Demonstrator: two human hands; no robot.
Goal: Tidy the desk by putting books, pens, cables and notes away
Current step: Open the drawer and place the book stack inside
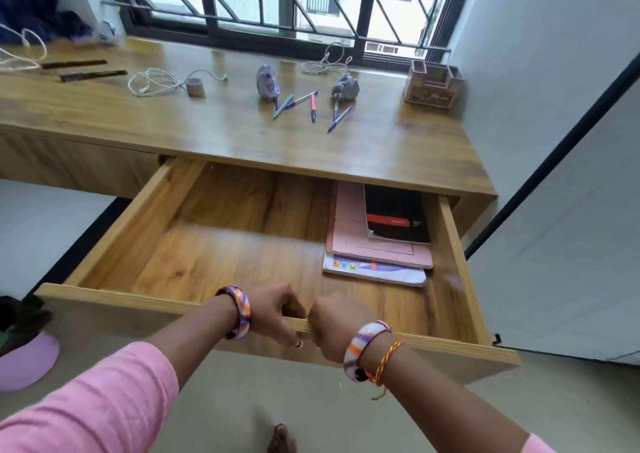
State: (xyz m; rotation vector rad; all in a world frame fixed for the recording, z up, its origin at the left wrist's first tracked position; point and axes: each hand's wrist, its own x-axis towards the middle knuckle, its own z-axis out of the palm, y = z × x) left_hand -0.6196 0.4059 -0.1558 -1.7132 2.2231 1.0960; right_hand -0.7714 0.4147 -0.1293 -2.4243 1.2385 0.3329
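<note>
**Drawer held open at its front edge, loose items waiting on the bench**

Nearest the viewer, the front edge of an open drawer (114, 210) is gripped by both hands, side by side near its middle. The fingers of the left hand (277, 308) are curled over the edge, and those of the right hand (334, 326) are closed round it likewise. A striped bangle is worn on each wrist.

Inside the drawer, a stack of books (379, 241) is seen lying flat against the right wall, partly tucked under the bench (207, 130). The rest of the drawer floor is bare wood.

Further off, on the bench top, several pens (313, 106) are scattered near the middle, between two crumpled notes (267, 81). A white cable (156, 83) is coiled loosely to the left, and a second one (325, 62) lies by the window. A small organiser box (433, 85) stands at the far right.

Risk is judged as follows: the drawer appears drawn far out (how much runner remains cannot be seen), so a harder pull could tip it free. If it were pushed shut quickly, fingers hooked over the edge could be pinched.
</note>
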